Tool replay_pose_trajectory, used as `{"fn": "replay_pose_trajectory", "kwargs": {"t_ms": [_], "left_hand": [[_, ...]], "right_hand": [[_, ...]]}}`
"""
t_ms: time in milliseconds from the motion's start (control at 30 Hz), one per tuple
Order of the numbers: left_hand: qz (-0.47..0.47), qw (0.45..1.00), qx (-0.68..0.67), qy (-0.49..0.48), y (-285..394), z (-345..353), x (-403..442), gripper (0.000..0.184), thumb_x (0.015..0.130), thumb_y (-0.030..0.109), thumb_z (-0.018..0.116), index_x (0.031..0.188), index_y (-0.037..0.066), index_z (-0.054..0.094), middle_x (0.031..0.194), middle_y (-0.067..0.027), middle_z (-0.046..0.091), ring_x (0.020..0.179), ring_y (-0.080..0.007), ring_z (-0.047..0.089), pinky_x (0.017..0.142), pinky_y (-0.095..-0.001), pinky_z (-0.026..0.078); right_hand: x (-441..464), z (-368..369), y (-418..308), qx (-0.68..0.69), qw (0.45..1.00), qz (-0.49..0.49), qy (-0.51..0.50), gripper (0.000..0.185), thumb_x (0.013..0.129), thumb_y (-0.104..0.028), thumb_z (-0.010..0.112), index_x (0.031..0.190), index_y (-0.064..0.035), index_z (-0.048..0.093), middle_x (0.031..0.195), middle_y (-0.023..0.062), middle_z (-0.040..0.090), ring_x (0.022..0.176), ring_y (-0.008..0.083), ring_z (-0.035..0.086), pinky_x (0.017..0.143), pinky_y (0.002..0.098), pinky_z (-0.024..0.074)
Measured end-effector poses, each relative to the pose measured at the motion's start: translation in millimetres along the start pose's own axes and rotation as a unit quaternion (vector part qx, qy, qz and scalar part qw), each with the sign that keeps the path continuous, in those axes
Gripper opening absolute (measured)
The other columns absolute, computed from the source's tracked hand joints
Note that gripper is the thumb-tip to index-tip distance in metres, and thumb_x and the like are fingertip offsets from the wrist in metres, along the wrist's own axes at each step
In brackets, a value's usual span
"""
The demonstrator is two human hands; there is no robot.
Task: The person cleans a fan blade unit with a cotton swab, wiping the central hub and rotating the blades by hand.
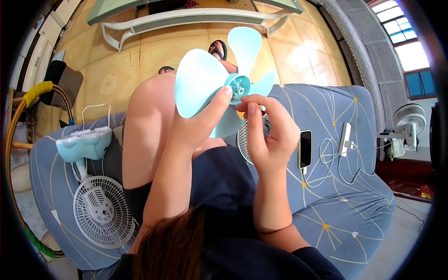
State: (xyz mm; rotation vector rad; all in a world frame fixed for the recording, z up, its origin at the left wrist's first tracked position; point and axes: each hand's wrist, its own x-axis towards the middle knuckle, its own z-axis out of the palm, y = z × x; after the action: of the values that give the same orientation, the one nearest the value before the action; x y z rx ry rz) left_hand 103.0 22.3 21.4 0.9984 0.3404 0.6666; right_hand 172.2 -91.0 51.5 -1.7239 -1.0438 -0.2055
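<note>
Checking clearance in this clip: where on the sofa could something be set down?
On the sofa, bare cover shows between phone and front edge, and right of the right elbow, below the cable. Crowded: around the cable and power strip; left of the legs, with fan base and grille.

One top (224, 238), plain and very dark navy, with short, loose sleeves (317, 262); one pair of dark shorts (138, 198), legs ending above the knee. Footwear: black, open-toed sandals (224, 46) with straps. Hair (170, 247): long, brown, loose; left hand (207, 116) and right hand (275, 130), bare.
</note>
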Motion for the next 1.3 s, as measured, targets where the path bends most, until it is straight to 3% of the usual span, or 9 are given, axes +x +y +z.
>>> {"fn": "replay_pose_trajectory", "kwargs": {"t_ms": [67,167,467,567,867,967,1067,1167,1300], "left_hand": [[0.005,1.0,-0.002,-0.007,-0.4,0.1,0.3,0.03,0.092,0.008,0.062,0.121,0.003,0.057,0.109,-0.0055,0.065,0.1,-0.0119,0.061,0.086,-0.0275,0.049],[0.004,0.999,0.034,-0.016,3.2,0.1,0.1,0.035,0.091,0.009,0.057,0.125,0.001,0.054,0.115,-0.0176,0.067,0.104,-0.0224,0.066,0.09,-0.0347,0.054],[0.006,0.999,0.025,-0.02,2.8,-1.6,1.7,0.035,0.091,0.009,0.057,0.125,0.001,0.054,0.114,-0.0173,0.067,0.102,-0.0222,0.066,0.089,-0.0342,0.054],[0.026,0.999,0.022,-0.01,9.4,2.2,0.0,0.032,0.091,0.01,0.061,0.122,0.003,0.057,0.112,-0.0062,0.065,0.102,-0.0138,0.061,0.088,-0.0298,0.049],[0.022,0.999,0.047,-0.01,8.1,2.6,0.2,0.033,0.091,0.007,0.056,0.123,0.001,0.055,0.112,-0.0176,0.067,0.102,-0.0216,0.066,0.088,-0.0338,0.054],[-0.003,1.0,0.006,-0.012,7.8,2.2,-0.6,0.03,0.092,0.009,0.06,0.121,0.002,0.058,0.11,-0.0054,0.065,0.101,-0.0134,0.061,0.087,-0.0286,0.049],[-0.009,1.0,0.007,-0.005,2.8,-0.4,0.8,0.03,0.092,0.008,0.06,0.121,0.002,0.057,0.109,-0.0047,0.065,0.101,-0.0133,0.061,0.087,-0.0286,0.049],[-0.014,1.0,0.018,-0.012,8.8,1.8,-1.2,0.03,0.092,0.006,0.059,0.121,0.002,0.057,0.111,-0.0047,0.064,0.101,-0.0125,0.06,0.087,-0.0286,0.049],[0.017,0.999,0.033,0.0,-3.8,-4.3,2.2,0.033,0.092,0.01,0.057,0.124,0.001,0.055,0.112,-0.0147,0.067,0.101,-0.0211,0.066,0.088,-0.0337,0.055]], "right_hand": [[1.0,-0.2,-1.0,-0.012,1.0,-0.005,-0.004,0.012,0.082,0.007,0.065,0.092,0.0,0.068,0.076,0.0095,0.068,0.067,0.0194,0.065,0.061,0.0279,0.0505],[1.0,-2.2,-4.9,-0.008,1.0,-0.007,0.009,0.012,0.082,0.006,0.065,0.092,0.0,0.068,0.076,0.0096,0.067,0.067,0.0198,0.065,0.061,0.0279,0.0503],[1.0,1.1,-2.7,-0.018,1.0,-0.004,-0.006,0.013,0.083,0.006,0.064,0.094,-0.0007,0.068,0.076,0.0092,0.067,0.068,0.0197,0.065,0.061,0.0279,0.0501],[2.6,-2.6,-9.0,-0.002,1.0,-0.009,0.009,0.013,0.083,0.007,0.064,0.093,0.0003,0.068,0.077,0.0097,0.068,0.068,0.0193,0.065,0.062,0.0273,0.0504],[0.6,1.8,-8.0,-0.017,1.0,0.006,-0.005,0.012,0.084,0.006,0.063,0.094,0.0003,0.066,0.08,0.0117,0.067,0.07,0.0226,0.065,0.064,0.0311,0.0513],[0.8,5.9,-3.3,-0.006,1.0,-0.022,-0.006,0.012,0.085,0.006,0.062,0.095,0.0001,0.065,0.081,0.0121,0.066,0.071,0.0241,0.065,0.066,0.0324,0.0514],[1.7,3.2,-2.2,-0.023,0.999,-0.007,-0.035,0.011,0.086,0.006,0.061,0.096,0.0001,0.064,0.081,0.0121,0.065,0.072,0.0252,0.064,0.066,0.033,0.0513],[1.9,1.0,1.1,-0.008,0.999,0.008,-0.034,0.009,0.088,0.005,0.06,0.094,0.0003,0.063,0.08,0.012,0.065,0.071,0.0253,0.064,0.066,0.0331,0.0513],[0.6,0.4,0.1,0.011,0.998,0.037,-0.042,0.007,0.09,0.003,0.059,0.095,0.0007,0.064,0.081,0.0122,0.065,0.071,0.0238,0.065,0.066,0.0323,0.0521]]}}
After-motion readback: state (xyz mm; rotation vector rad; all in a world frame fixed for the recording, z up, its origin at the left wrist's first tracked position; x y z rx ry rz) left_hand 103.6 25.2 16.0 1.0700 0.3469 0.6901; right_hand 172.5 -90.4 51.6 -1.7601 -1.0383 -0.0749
